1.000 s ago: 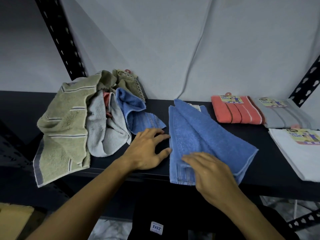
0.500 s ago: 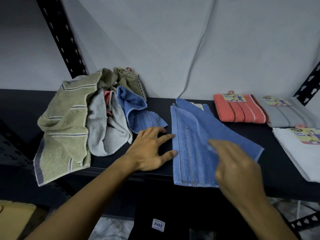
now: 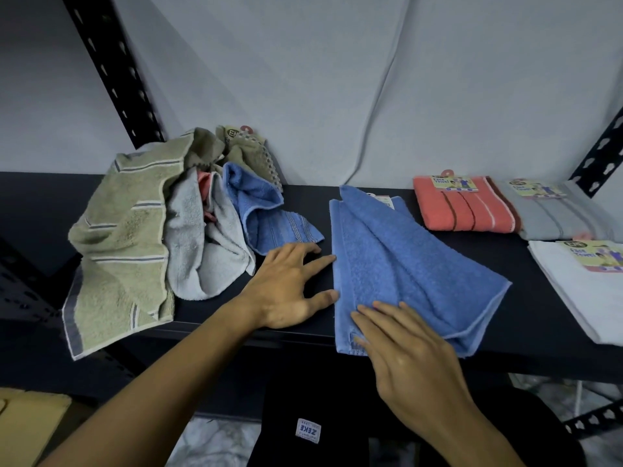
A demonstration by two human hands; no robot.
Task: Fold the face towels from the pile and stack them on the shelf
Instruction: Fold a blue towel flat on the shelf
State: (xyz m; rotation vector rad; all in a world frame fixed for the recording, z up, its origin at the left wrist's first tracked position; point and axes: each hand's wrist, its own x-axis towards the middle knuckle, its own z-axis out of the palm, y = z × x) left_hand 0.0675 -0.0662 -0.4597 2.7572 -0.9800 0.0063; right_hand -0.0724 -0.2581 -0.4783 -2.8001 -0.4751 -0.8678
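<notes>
- The folded towel (image 3: 404,264) under the hands is plain mid-blue, with a paler blue edging along its hem.
- In the pile, the olive-green towel (image 3: 124,237) carries thin white and grey-blue stripes and a grey band at its lower end.
- A pale grey towel (image 3: 202,251) lies next to it, with a bit of coral cloth (image 3: 205,187) showing behind.
- The crumpled blue towel (image 3: 266,214) has a band of fine white ribbing near its end.
- A khaki towel (image 3: 249,153) at the back has a chequered trim.
- The coral towel (image 3: 465,210) shows dark brown and white stripes.
- The grey folded towel (image 3: 556,220) has darker grey stripes.
- The white towel (image 3: 586,298) bears a yellow-green label.
- The shelf (image 3: 539,264) is black.
</notes>
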